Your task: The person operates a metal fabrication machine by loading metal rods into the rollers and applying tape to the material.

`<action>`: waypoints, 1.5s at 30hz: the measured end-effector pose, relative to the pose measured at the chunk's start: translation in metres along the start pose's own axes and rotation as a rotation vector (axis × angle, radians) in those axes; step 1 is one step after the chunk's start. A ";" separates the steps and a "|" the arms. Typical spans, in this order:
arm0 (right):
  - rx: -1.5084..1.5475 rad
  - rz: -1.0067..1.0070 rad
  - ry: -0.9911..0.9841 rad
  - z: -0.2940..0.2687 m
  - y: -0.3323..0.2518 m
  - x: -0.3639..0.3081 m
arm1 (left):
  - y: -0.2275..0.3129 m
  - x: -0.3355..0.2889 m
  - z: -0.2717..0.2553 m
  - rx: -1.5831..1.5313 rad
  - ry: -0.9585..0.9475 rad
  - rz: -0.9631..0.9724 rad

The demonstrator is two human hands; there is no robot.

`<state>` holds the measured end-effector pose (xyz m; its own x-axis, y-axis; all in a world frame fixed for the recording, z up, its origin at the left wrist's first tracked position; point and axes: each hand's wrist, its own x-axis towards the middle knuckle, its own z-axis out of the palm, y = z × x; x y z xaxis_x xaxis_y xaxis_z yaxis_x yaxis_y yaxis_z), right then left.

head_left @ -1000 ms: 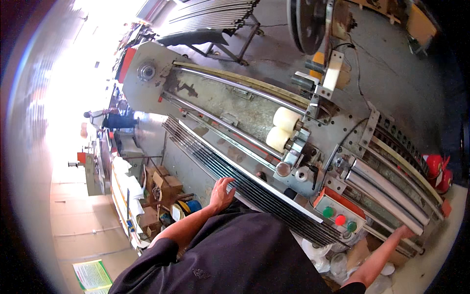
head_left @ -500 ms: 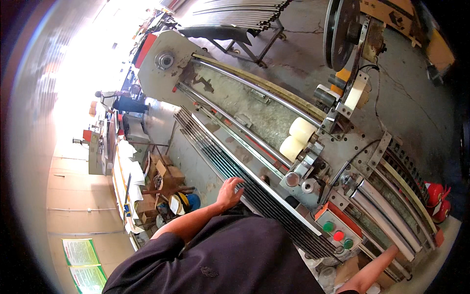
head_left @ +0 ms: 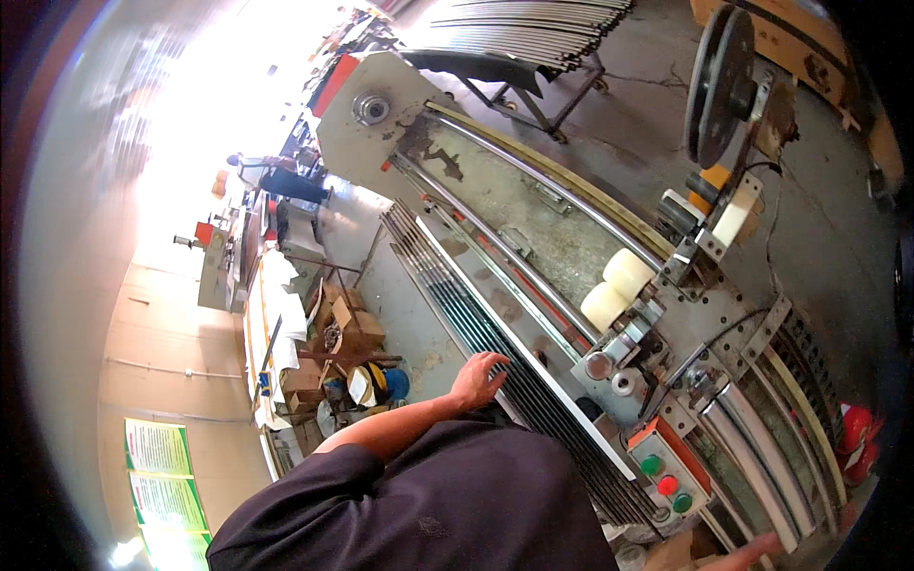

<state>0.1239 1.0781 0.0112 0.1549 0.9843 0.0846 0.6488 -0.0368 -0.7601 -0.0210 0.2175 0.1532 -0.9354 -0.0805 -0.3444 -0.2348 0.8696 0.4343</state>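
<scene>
The bundle of thin black rods point(head_left: 535, 395) lies close in front of the person's body, its long axis slanting from upper left down to lower right. The left hand point(head_left: 479, 383) is much the nearer — it is at the bundle's left edge, around mid-length, fingers loosely bent and parted with nothing visibly gripped; whether the fingertips touch the rods I cannot tell. The right hand point(head_left: 760, 545) is well apart, blurred near the lower ends of two silver rollers point(head_left: 752, 457); its grip cannot be made out. So the rods lie just to the right of the left hand and well to the left of the right one. A white strip point(head_left: 534, 357) runs along their far side. Beyond stands the long grey machine point(head_left: 533, 228) with two cream rollers point(head_left: 617, 290); its button box point(head_left: 666, 476) sits beside the rods' lower end.
</scene>
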 end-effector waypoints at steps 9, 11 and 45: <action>-0.030 -0.025 0.026 -0.004 0.003 0.004 | -0.010 -0.007 0.013 -0.041 -0.047 -0.020; -0.042 -0.027 0.017 -0.004 0.003 0.001 | -0.008 -0.007 0.012 -0.072 -0.041 -0.022; 0.074 -0.549 -1.376 -0.123 -0.196 -0.793 | -0.453 0.360 -0.192 -0.564 0.341 -0.503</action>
<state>-0.0343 0.2835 0.1724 -0.9288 0.2600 -0.2643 0.3460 0.3519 -0.8697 -0.3025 -0.2987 -0.0076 -0.6908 -0.6168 -0.3773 -0.6592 0.3230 0.6790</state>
